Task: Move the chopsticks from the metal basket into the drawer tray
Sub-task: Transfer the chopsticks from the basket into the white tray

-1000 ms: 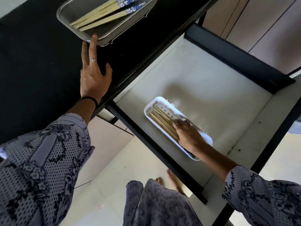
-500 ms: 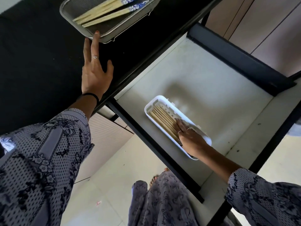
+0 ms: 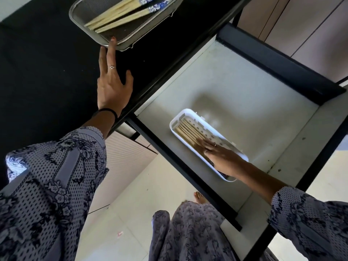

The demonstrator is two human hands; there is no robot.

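Right hand (image 3: 223, 159) now lies flat inside the white drawer tray (image 3: 190, 113), fingers (image 3: 204, 143) spread open and pressed on the chopsticks already laid there (image 3: 186, 131). A second ago the same hand was curled over that bundle; half a second ago it was flattening. Nothing gripped now. Judged: the batch has been released and is being levelled against the tray's counter-side wall.

Left hand (image 3: 113, 85) has stayed stretched out on the black counter (image 3: 37, 63); its fingertips have crept forward and now touch the near rim of the metal basket (image 3: 120, 46) at the far edge of the counter. Open, holding nothing.

Remaining chopsticks (image 3: 116, 16), pale with blue-patterned ends, lie slanted in the basket, same as before. Count unclear; the ends run out of frame.

Meaning for the task: partly done. One batch is in the tray in the open drawer (image 3: 235, 87), one still to fetch. The left hand looks placed to steady the basket or pick next.
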